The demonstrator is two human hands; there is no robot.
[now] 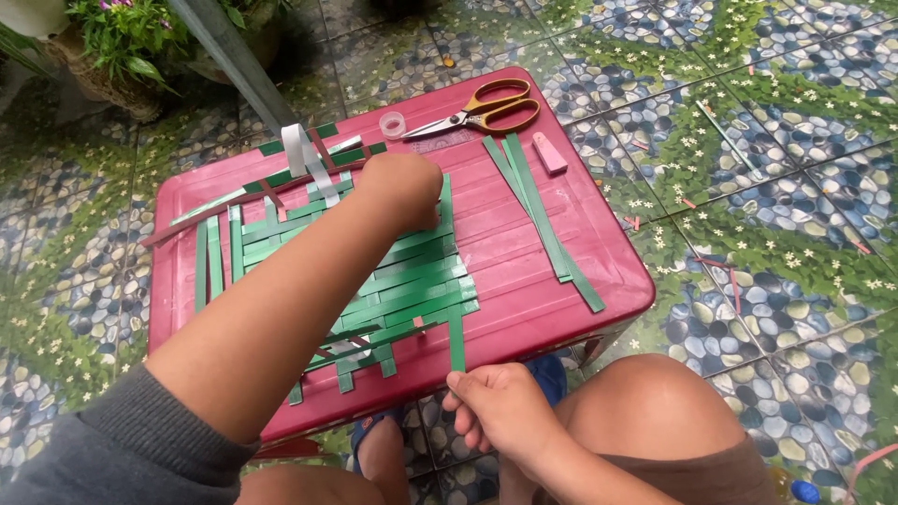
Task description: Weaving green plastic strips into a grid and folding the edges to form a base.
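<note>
Head view looks down on a low red table (524,281) standing on a tiled floor (748,187) printed with pebbles and leaves. A mat (393,281) of woven green strips covers the table's left and middle, its loose ends reaching past the near edge and toward the left edge. The left hand (404,187) rests on the mat's far part, fingers curled down onto the weave; whether its grip pinches a strip I cannot tell, since the back of the hand hides the fingertips. The right hand (500,411) sits just off the near edge, its grip pressed together on the lower end of one green strip (456,341) that runs up into the mat's right side. Spare strips (543,210) (a small bundle, lying slantwise) rest on the right half of the table, apart from the mat. Scissors (482,112) with orange handles lie at the far edge, a clear tape roll (393,123) just left of their blades, a pink eraser (549,152) just below the handles. White strips (304,159) curl up near the far left corner. A potted plant (117,47) stands on the floor beyond.
</note>
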